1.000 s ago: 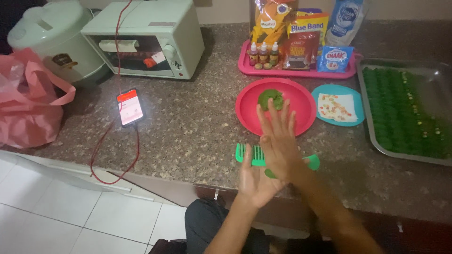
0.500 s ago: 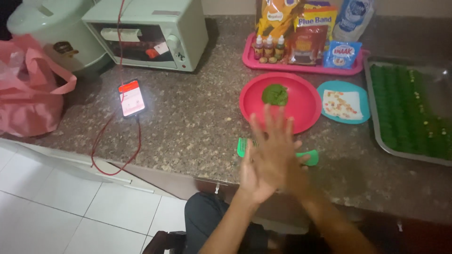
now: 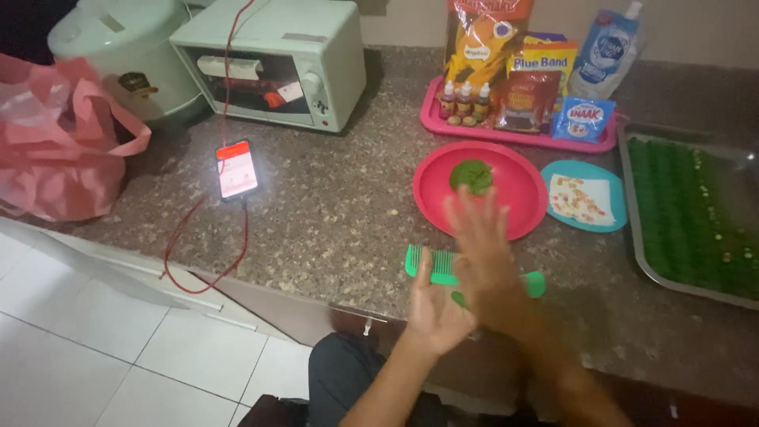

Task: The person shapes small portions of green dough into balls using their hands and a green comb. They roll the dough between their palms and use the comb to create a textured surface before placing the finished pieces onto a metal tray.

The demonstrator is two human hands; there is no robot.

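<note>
Two hands low in the centre of the frame, palm against palm: left hand (image 3: 433, 308) underneath, palm up, fingers straight and loosely apart; right hand (image 3: 484, 261) laid across it, fingers spread flat and blurred, curled round nothing. Small green bit (image 3: 458, 299) showing at the edge between the palms, pressed there rather than gripped; by the look of it, rolling or flattening of that bit in hand. Green comb-shaped tool (image 3: 428, 262) flat on the speckled counter (image 3: 340, 213) just beyond the hands, partly hidden by them. Further up, red plate (image 3: 436, 204) with one green lump (image 3: 472, 175) on it; metal tray (image 3: 635, 237) of green rows at the right edge.
</note>
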